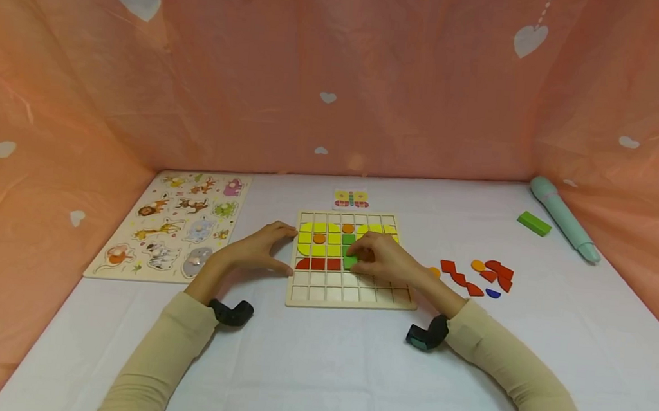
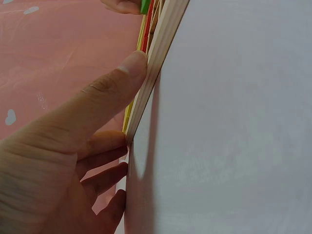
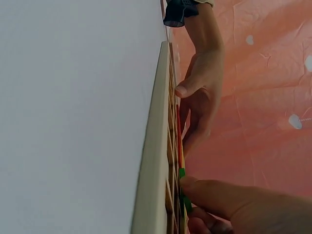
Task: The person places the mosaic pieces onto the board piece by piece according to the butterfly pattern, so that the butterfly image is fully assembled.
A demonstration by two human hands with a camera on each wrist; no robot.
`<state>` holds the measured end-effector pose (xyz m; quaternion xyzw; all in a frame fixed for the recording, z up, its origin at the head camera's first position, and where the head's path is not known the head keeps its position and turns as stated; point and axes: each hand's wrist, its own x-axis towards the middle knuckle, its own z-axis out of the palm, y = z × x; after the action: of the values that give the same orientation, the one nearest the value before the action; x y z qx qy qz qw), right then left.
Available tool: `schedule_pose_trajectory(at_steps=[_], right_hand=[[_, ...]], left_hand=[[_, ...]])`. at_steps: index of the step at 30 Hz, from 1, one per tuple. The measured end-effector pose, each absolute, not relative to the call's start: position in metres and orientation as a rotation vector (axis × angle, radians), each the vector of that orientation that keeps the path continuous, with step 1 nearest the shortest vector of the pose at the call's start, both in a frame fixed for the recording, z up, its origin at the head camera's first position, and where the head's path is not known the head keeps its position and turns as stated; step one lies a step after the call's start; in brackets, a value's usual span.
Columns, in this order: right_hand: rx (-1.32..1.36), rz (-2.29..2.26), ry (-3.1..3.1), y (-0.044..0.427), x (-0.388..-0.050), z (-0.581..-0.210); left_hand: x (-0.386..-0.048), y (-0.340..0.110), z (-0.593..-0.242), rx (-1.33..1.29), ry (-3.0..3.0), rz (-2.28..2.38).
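Observation:
A wooden grid board (image 1: 350,307) lies on the table, with yellow pieces (image 1: 305,238) in its upper rows, an orange disc (image 1: 319,238) among them and a row of red pieces (image 1: 318,264) on the left. My right hand (image 1: 386,258) pinches a green square piece (image 1: 350,262) at the board's middle column, below other green pieces (image 1: 349,240). In the right wrist view the thumb and a finger hold the green piece (image 3: 182,172) at the grid. My left hand (image 1: 256,248) rests with thumb and fingertips against the board's left edge, fingers loosely spread.
A butterfly picture card (image 1: 351,199) lies behind the board. An animal puzzle board (image 1: 150,269) is at the left. Red pieces (image 1: 474,290), an orange disc (image 1: 478,265) and a blue piece (image 1: 493,294) lie at the right, nearer than a green block (image 1: 534,223) and a mint microphone (image 1: 563,217).

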<state>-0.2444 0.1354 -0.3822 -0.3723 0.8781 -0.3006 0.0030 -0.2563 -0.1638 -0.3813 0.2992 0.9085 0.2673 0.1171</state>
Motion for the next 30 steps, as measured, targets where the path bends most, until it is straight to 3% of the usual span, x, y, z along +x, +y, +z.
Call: schedule_pose_trajectory(at_steps=[20,26,30], right_hand=[[-1.18,-0.98,2.75,0.139,-0.248,-0.376],[-1.22,-1.128,2.77,0.17,-0.252,-0.358],[-1.087,-1.125,2.835,0.206,-0.249,-0.354]], left_hand=[[-0.258,-0.164,-0.383,0.858,2.653,0.797],[-0.257,-0.163,-0.381,0.846,2.653,0.788],[-0.257,-0.163,-0.381,0.851,2.651,0.783]])
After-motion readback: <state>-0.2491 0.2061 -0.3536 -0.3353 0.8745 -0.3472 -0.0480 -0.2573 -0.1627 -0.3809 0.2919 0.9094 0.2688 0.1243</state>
